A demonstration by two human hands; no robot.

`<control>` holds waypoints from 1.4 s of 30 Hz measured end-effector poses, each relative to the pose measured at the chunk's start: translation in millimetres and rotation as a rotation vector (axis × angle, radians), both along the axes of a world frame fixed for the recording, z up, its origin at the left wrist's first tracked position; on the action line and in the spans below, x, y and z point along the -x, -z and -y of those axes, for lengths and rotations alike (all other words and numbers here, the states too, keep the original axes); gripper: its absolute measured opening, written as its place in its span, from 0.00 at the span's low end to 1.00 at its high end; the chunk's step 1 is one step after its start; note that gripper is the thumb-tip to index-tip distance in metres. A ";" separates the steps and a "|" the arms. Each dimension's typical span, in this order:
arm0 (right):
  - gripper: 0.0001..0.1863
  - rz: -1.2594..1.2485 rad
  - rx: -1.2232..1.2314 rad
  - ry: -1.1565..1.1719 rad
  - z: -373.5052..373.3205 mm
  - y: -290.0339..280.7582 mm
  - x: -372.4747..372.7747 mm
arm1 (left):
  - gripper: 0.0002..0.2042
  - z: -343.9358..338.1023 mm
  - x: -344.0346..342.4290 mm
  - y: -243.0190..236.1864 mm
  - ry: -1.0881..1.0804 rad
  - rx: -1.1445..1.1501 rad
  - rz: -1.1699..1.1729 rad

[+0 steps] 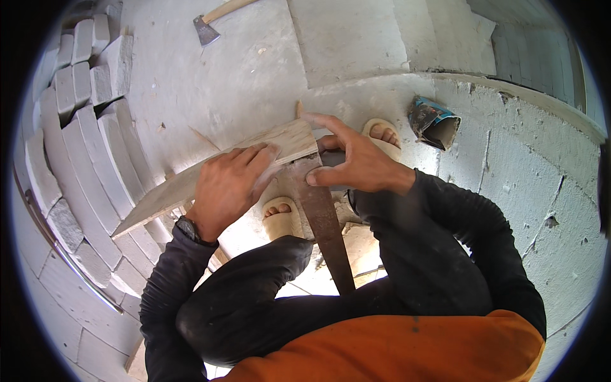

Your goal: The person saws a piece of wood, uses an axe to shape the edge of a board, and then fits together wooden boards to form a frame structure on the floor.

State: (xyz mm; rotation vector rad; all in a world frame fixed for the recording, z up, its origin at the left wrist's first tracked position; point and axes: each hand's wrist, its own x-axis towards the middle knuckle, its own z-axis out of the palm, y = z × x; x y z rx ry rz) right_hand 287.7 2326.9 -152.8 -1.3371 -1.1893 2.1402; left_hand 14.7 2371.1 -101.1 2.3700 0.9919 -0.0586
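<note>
A long wooden board (191,175) slants from the lower left up to the middle, over my lap. My left hand (232,181) lies across it, fingers closed over its top near the right end. At that end is my right hand (363,156), its index finger reaching to the board's far corner. The right thumb presses the wide end of a rusty brown, tapered handsaw (324,223), and the other fingers curl out of sight behind it. The narrow blade end points down toward my lap. Dark grey shows beneath the right palm, partly hidden.
An axe (207,30) with a wooden handle lies at the far side of the floor. Stacked pale blocks (89,127) line the left. A torn, open blue and black bag (434,122) stands by my right foot, next to a low block wall (528,159). A metal rod (83,274) lies lower left.
</note>
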 end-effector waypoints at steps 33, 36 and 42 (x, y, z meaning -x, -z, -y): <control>0.09 0.736 -1.028 -0.592 -75.4 169.1 -30.9 | 0.24 5.3 7.7 -5.2 0.016 0.008 -0.038; 0.10 0.656 -0.942 -0.595 -76.5 173.0 -25.1 | 0.24 4.4 5.2 -6.0 0.013 0.006 -0.033; 0.16 0.573 -0.503 -0.480 -70.2 170.6 13.4 | 0.24 5.9 6.5 -5.0 0.002 0.008 -0.021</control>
